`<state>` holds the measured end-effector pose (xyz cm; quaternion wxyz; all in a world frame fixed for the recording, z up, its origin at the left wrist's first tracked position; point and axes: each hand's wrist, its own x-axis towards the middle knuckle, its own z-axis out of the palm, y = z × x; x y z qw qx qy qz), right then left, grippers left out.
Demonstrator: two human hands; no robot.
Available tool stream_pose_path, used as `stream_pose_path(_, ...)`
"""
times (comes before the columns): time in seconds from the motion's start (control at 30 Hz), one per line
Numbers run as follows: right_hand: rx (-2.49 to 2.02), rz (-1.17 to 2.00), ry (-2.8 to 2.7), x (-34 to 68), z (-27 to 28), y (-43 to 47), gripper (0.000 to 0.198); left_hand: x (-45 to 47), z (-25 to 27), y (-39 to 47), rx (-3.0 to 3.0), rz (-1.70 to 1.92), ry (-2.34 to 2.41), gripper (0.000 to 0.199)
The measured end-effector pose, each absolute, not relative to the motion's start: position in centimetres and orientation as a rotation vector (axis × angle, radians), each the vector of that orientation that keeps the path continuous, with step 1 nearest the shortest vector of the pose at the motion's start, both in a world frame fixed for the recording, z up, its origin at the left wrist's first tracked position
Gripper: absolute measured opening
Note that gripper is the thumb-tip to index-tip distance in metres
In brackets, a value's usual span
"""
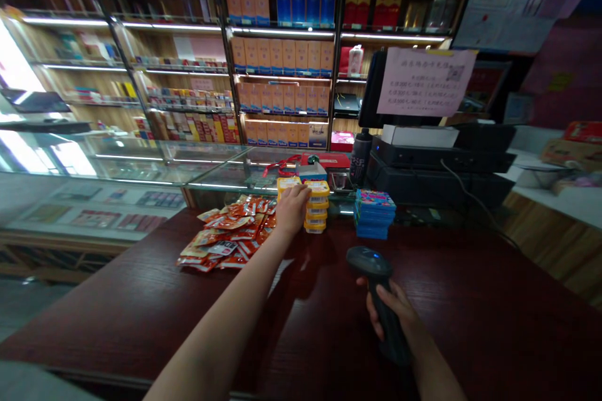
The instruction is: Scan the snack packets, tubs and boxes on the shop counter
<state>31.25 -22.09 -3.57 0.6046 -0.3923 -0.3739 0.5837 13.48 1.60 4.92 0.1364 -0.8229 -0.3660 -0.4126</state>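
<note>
My left hand (291,208) reaches across the counter to two side-by-side stacks of small yellow plastic tubs (316,205). Its fingers are curled round a tub at the upper part of the stacks, partly covering the left one. In my right hand (399,310) is a black handheld barcode scanner (370,261), gripped by the handle, with a small blue light on its head. Orange-red snack packets (235,232) lie in a loose pile left of the tubs. To the right stands a stack of blue boxes with colourful tops (374,214).
A dark wooden counter (320,326) spans the foreground. Behind it are a glass display case (221,163), a dark bottle (360,156) and a monitor with a pink paper notice (426,81). A cable (463,185) hangs at right. Shelves of boxed goods (282,56) line the back wall.
</note>
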Motion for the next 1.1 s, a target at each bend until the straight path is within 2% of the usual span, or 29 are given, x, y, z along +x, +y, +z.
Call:
stream_pose_path(0.17,-0.881,1.312,-0.806,31.4,-3.9,-21.3,0.041,13.5,4.3,-1.3,-2.353,-1.199,-0.980,0.033)
stream_pose_path(0.33,-0.886,1.199,-0.614,31.9,-4.2,-20.5,0.043,15.6,2.8,-4.0,-2.539,-1.034,-0.713,0.034)
stream_pose_path(0.7,-0.902,1.039,-0.397,32.9,-5.0,-20.0,0.047,26.7,3.1,-3.7,-2.631,-0.805,-0.617,0.038)
stream_pose_path(0.83,-0.902,1.013,-0.377,33.0,-5.1,-19.9,0.048,30.2,3.2,-3.3,-2.599,-0.776,-0.724,0.041)
stream_pose_path(0.93,-0.896,1.005,-0.369,32.9,-4.9,-19.8,0.047,31.1,3.6,-3.2,-2.590,-0.790,-0.801,0.037)
stream_pose_path(1.1,-0.881,1.018,-0.378,32.7,-4.5,-20.0,0.046,29.6,5.6,-3.1,-2.647,-0.756,-0.602,0.024)
